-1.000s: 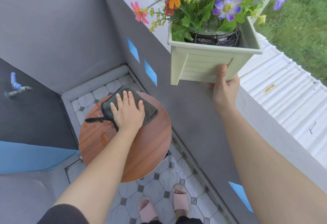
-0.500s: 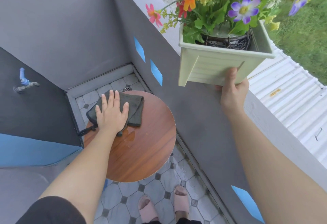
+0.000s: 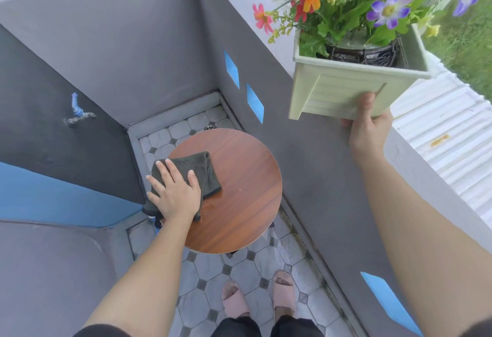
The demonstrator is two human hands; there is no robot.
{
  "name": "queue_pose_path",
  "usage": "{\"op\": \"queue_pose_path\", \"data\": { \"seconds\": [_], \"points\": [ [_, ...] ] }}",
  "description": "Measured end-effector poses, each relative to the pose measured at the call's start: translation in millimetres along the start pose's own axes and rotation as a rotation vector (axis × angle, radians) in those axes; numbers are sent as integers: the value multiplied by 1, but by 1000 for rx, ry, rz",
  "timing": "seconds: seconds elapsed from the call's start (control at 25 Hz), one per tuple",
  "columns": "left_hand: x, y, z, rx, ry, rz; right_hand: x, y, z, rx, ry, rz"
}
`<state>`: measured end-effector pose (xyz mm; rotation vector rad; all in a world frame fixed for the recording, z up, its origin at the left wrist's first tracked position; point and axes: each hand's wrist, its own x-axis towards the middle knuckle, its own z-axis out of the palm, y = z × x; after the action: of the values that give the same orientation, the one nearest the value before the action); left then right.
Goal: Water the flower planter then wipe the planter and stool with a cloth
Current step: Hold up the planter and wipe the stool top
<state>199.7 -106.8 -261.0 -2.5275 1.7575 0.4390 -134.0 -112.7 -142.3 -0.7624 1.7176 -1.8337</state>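
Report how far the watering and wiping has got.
Watering: cannot tell. In hand: left hand presses the cloth flat on the stool while right hand holds the planter up. Left: a wet patch beside the cloth, then setting the planter back.

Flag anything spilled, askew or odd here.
Small wet patch on the round wooden stool top, just beside the dark grey cloth under the left hand. The pale green plastic flower planter is held in the air, tilted, by the right hand. The tiled floor looks wet beside the wall.
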Motion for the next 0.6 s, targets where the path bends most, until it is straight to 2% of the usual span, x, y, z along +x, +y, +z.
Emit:
{"op": "queue_pose_path", "data": {
  "seconds": [0.2,0.6],
  "points": [
    [-26,-4,5,-63,-37,-98,1,1,-2,-69,12,0],
    [-101,1,15,-151,-109,-188,0,-1,-2,-36,-16,36]
  ]
}}
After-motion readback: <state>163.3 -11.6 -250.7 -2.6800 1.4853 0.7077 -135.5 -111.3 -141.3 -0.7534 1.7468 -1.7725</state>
